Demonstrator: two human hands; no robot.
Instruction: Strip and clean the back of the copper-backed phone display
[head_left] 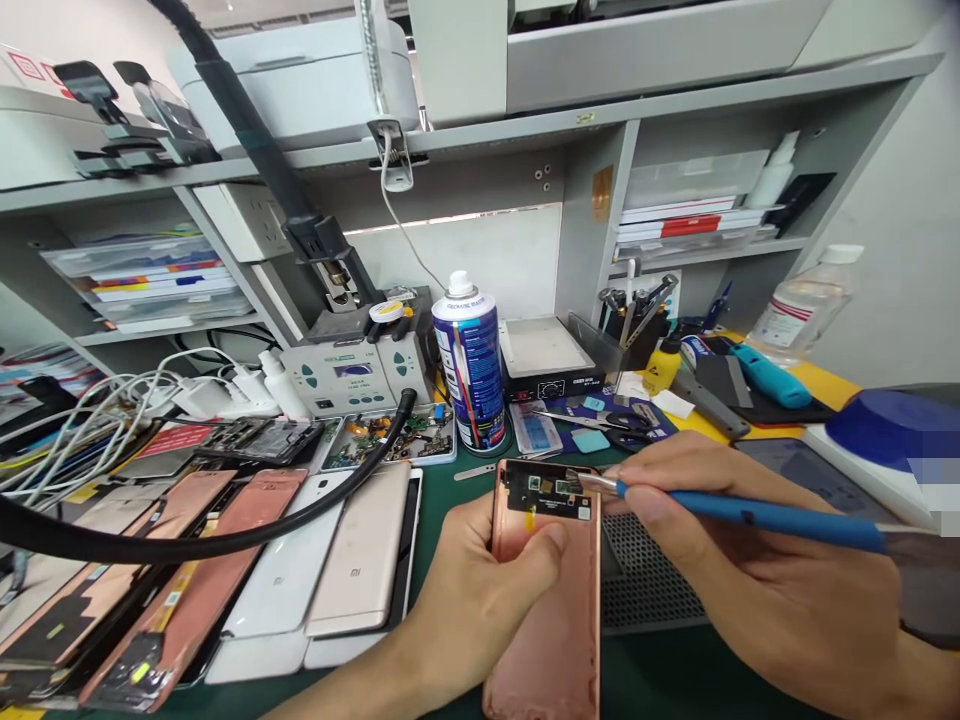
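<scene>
My left hand (pixel 487 590) grips a rose-gold phone shell (pixel 544 630) by its left edge, thumb lying across its inner face. The shell stands tilted towards me; a black strip (pixel 544 492) with small cut-outs runs along its upper end. A small yellow tab shows below that strip. Between the thumb and fingers of my right hand (pixel 750 560) is a blue-handled brush (pixel 772 520) with a metal collar. Its tip meets or hovers just over the right part of the black strip; contact is hard to tell.
Several phones and shells (pixel 360 560) lie at left, crossed by a black hose (pixel 300 530). Behind stand a spray can (pixel 469 365), a hot-air station (pixel 352 375) and a parts tray (pixel 390 440). A perforated black mat (pixel 652 580), scissors (pixel 600 425) and a clear bottle (pixel 802 310) are towards the right.
</scene>
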